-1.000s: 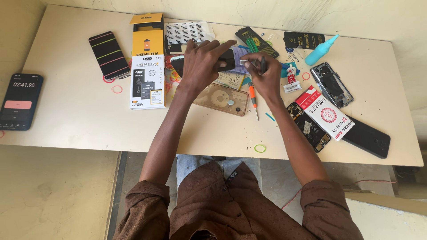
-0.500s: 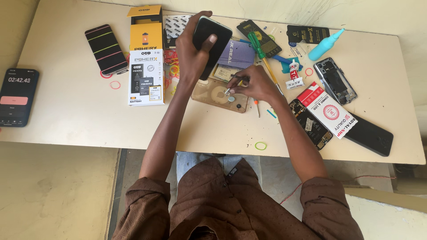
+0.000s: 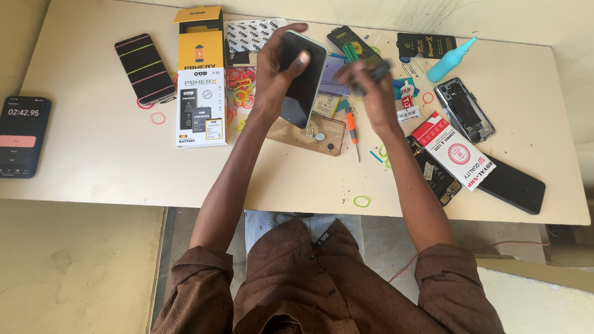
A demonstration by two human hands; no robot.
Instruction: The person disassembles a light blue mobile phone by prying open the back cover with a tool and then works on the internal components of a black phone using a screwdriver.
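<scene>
Cream table (image 3: pixel 93 161), pale floor; left hand (image 3: pixel 278 68) clamped on dark phone (image 3: pixel 303 77); right hand (image 3: pixel 371 86) pinching small dark part (image 3: pixel 376 67); timer phone (image 3: pixel 21 136) at 9 o'clock.

head cam | overhead, steep down | mid-range | table (image 3: pixel 93 154) fills frame

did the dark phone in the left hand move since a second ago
Yes. The dark phone, gripped by the left hand, has come up off the cluttered spot beside the yellow box and now stands tilted above the clear case.
</scene>
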